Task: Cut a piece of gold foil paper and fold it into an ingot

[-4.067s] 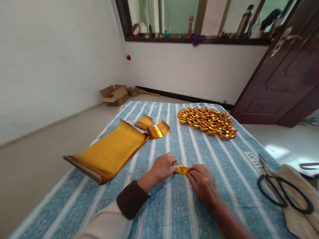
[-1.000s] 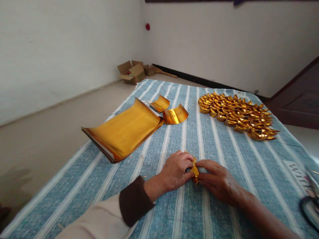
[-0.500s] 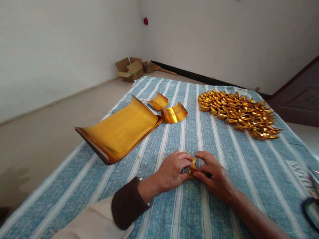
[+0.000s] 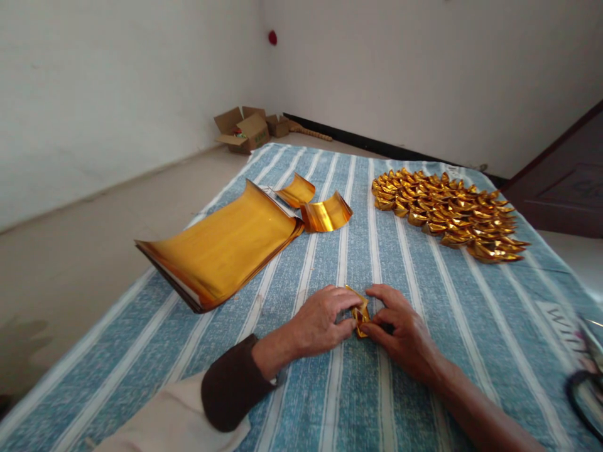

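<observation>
On the cloth [image 4: 360,408], the gold foil [image 4: 362,316] is pinched by the left hand [image 4: 323,319] and touched by the thumb of the spread right hand [image 4: 407,333] — long axis pointed away, slightly leftward — not crosswise as earlier.

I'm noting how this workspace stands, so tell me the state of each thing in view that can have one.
Gold piece: partly folded, between both hands
Left hand: bent, holding that piece
Right hand: thumb against that piece, index raised
Gold sheet stack: unfolded, ends curling up
Two small gold sheets: curved, loose
Gold boat shapes: folded, clustered
Cardboard box: flaps open
Scissors: cut off by frame, can't tell
</observation>
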`<state>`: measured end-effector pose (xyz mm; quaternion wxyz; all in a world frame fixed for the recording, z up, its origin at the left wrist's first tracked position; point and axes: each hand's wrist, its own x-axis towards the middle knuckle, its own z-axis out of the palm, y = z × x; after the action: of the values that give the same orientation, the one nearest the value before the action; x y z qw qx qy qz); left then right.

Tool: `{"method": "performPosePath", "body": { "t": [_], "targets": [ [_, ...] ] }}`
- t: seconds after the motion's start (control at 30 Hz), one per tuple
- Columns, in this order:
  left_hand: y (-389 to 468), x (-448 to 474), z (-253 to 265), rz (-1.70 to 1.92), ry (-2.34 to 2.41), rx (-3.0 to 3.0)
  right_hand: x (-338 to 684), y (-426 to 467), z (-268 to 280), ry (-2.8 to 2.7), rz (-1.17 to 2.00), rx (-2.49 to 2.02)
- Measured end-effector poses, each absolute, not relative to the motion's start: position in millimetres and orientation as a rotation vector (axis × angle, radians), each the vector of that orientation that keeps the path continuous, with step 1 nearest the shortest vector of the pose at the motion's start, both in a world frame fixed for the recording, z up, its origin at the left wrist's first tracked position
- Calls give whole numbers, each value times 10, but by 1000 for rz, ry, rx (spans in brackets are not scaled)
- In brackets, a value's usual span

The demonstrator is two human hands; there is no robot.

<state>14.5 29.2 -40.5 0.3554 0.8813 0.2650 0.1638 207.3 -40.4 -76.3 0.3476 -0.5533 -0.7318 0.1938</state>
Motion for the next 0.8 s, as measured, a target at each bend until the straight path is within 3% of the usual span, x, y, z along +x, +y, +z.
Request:
{"method": "performPosePath", "body": {
  "t": [0.8],
  "targets": [
    [240, 173, -493, 549, 847, 2156, 2061, -392, -749, -1902, 482, -1448]
  ]
}}
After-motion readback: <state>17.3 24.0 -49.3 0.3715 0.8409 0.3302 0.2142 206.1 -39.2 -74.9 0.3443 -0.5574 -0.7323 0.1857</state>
